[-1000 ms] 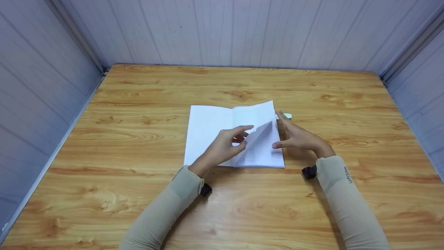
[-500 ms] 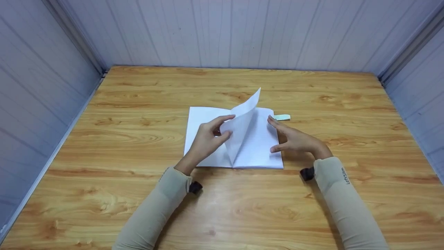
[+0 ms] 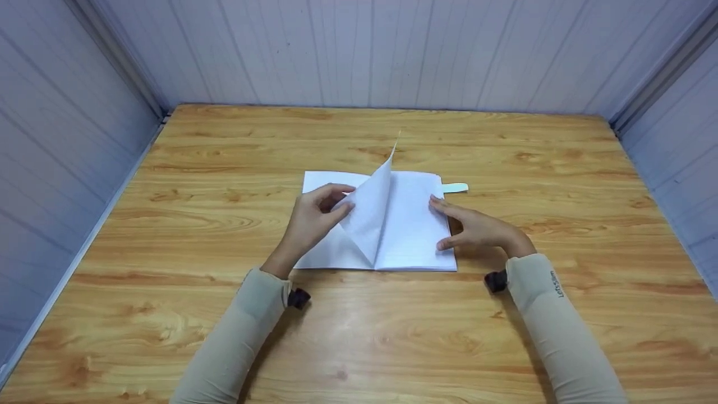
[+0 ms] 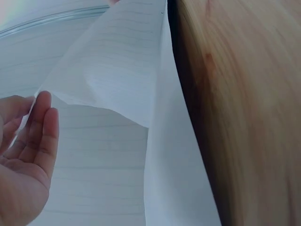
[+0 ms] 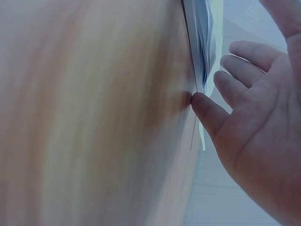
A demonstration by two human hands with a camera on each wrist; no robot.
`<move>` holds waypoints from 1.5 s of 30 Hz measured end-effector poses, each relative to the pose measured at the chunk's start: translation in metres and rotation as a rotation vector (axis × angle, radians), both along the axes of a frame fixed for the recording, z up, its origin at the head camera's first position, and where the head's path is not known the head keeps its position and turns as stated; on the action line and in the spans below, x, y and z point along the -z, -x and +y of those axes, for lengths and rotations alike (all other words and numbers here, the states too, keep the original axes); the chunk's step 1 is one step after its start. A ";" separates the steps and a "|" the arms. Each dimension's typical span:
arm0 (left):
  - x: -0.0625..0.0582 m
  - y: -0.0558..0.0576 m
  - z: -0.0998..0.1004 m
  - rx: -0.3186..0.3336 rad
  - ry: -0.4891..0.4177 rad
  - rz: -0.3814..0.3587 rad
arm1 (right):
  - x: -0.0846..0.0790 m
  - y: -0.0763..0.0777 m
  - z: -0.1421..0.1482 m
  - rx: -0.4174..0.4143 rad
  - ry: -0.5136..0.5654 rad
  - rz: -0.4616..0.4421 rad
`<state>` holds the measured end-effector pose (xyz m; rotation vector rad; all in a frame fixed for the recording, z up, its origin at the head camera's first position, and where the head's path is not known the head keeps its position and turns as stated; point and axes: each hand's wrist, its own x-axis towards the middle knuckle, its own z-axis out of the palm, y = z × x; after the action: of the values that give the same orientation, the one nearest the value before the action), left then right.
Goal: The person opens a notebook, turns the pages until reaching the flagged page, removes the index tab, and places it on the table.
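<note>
An open notebook (image 3: 415, 224) with white lined pages lies on the wooden table. My left hand (image 3: 311, 216) pinches the outer edge of one page (image 3: 367, 210) between thumb and fingers. That page stands lifted and curled, its far corner pointing up. In the left wrist view the raised sheet (image 4: 113, 80) stretches from the fingertips to the fold. My right hand (image 3: 482, 224) rests at the notebook's right edge, its fingers loosely spread. The right wrist view shows the little finger (image 5: 211, 110) down at the notebook's edge. A pale green strip (image 3: 455, 188) sticks out from the right side.
The wooden table (image 3: 359, 336) extends around the notebook on all sides. Pale panelled walls (image 3: 392, 50) stand behind it and to the left and right. A small black camera (image 3: 299, 298) sits at the left wrist, another (image 3: 496, 281) at the right.
My left hand has moved left, taking hold of a page and drawing it up and over from the right side. My right hand has stayed near the right edge, shifting slightly.
</note>
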<state>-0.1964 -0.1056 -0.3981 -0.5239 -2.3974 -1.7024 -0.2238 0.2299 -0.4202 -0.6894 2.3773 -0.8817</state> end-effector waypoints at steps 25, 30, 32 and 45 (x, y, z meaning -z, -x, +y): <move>0.008 0.011 -0.047 0.248 0.310 0.305 | -0.002 -0.001 -0.007 -0.030 0.001 0.019; 0.011 0.010 -0.052 0.228 0.404 0.259 | 0.000 -0.002 -0.006 -0.046 -0.001 0.011; 0.013 0.010 -0.054 0.222 0.436 0.238 | 0.001 -0.002 -0.006 -0.056 -0.008 0.003; 0.014 0.014 -0.060 0.186 0.529 0.176 | -0.001 -0.004 -0.006 -0.075 -0.136 -0.037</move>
<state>-0.2100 -0.1660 -0.4124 -0.9467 -2.7222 -0.9988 -0.2199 0.2240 -0.4192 -0.6976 2.3377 -0.6877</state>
